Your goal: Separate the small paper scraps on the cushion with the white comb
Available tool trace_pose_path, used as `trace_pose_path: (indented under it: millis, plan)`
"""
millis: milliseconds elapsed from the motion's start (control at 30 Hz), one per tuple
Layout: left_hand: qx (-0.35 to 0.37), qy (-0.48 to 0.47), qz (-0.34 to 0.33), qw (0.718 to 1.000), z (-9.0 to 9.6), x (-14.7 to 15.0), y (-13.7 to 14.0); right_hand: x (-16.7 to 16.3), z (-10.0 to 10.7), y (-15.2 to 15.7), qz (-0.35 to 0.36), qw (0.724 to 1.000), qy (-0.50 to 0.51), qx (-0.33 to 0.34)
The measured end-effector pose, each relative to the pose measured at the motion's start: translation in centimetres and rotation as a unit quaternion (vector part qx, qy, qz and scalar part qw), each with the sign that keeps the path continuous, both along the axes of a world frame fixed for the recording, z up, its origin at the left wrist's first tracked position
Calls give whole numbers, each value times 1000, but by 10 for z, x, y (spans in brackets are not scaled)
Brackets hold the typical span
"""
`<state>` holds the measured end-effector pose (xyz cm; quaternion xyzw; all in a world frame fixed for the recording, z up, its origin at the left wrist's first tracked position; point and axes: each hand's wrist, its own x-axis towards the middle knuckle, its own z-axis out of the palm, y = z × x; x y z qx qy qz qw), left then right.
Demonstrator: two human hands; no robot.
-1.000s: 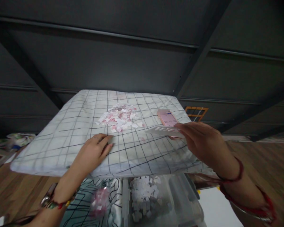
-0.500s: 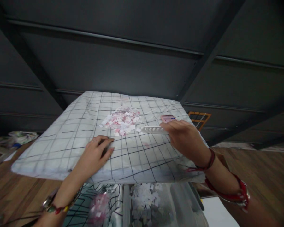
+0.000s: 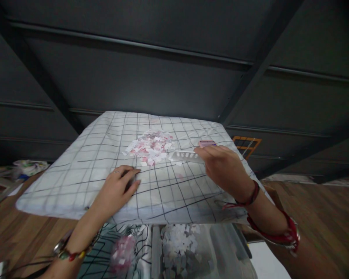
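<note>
On the checked white cloth (image 3: 110,147) lies a loose pile of small white and pink paper pieces (image 3: 152,145). My right hand (image 3: 221,162) grips a flat, pale tool with a row of slots (image 3: 187,155); its kind is unclear. The tool's tip points left and reaches the pile's right edge. One white paper piece (image 3: 178,163) sits just below the tool, apart from the pile. My left hand (image 3: 119,184) rests on the cloth to the lower left of the pile, thumb and forefinger apart, holding nothing.
Beyond my right hand lies a pink phone (image 3: 207,143), partly covered by the hand. Below the table's near edge stands a grey plastic bin (image 3: 218,248) with white paper pieces inside. Left of it is a clear bag of pink pieces (image 3: 122,252). Dark panels (image 3: 151,85) rise behind the table.
My right hand has moved slightly left with the slotted tool, whose slotted face now shows more. A white paper piece now lies below the tool. My left hand has stayed in place.
</note>
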<state>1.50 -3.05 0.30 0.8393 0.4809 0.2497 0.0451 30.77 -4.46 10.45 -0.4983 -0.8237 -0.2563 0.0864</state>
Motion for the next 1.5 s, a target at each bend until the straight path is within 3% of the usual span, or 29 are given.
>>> trace_pose_path:
  millis: [333,533,667,1033,1333,1500]
  plan:
    - [13,8,-7,1000,0,1,0,30,5,-34,60,997,-1,40]
    - [23,14,-10,1000,-2,0,0,47,10,-49,40,998,-12,44]
    - [25,13,-8,1000,-3,0,1,54,6,-49,26,998,-3,63]
    - [31,14,-14,999,1,1,1,56,-2,-48,33,999,20,30]
    - [13,3,-2,1000,-2,0,1,46,-7,-28,28,997,-2,65]
    - [20,3,-5,1000,-3,0,1,51,-3,-36,32,997,14,74]
